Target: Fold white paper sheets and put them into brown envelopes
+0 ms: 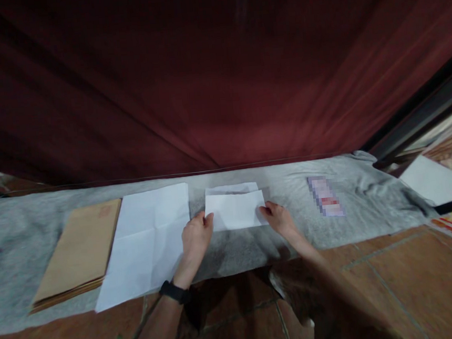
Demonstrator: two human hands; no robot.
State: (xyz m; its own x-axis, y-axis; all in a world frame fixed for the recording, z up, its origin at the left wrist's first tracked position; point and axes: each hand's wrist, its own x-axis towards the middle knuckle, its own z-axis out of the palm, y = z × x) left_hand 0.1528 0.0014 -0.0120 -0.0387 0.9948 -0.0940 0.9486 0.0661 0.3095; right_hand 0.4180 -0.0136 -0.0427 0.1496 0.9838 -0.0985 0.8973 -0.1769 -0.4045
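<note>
A folded white sheet of paper [235, 209] lies on a grey cloth [233, 248] in the middle of the view. My left hand [196, 236] pinches its left edge with closed fingers; a black band sits on that wrist. On the other side my right hand [278, 217] grips the right edge of the same sheet. A second white strip shows just behind the folded sheet.
Left of my hands lies an unfolded, creased white sheet [147, 242], and beyond it a stack of brown envelopes [79, 253]. A small printed slip [325, 196] rests to the right. A dark red curtain [218, 75] hangs behind; tiled floor [398, 281] lies in front.
</note>
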